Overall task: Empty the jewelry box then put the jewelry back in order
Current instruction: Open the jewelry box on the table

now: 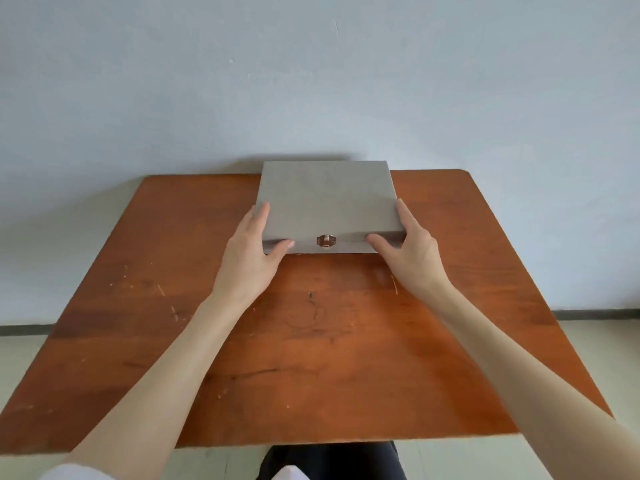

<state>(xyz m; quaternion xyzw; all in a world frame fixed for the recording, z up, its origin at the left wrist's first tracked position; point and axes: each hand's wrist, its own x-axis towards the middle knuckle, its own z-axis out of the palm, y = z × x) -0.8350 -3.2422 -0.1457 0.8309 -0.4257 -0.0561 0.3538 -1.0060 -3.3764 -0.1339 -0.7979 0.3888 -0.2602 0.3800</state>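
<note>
1. Jewelry box (327,199): grey, lid closed, set at the far middle of the table (311,341).
2. Left hand (251,251), right hand (412,251): near corners clasped, thumbs on the front, probably for steadying.
3. Clasp (326,241): seemingly fastened, kept facing the person.

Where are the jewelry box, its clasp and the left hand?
jewelry box (327,195), head view, middle of closed grey lid.
clasp (326,241), head view, metal latch on front face.
left hand (254,252), head view, back of hand.

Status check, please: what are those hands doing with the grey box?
Both hands, left and right, grip the jewelry box. Lid shut, clasp fastened. Nothing blocking.
</note>
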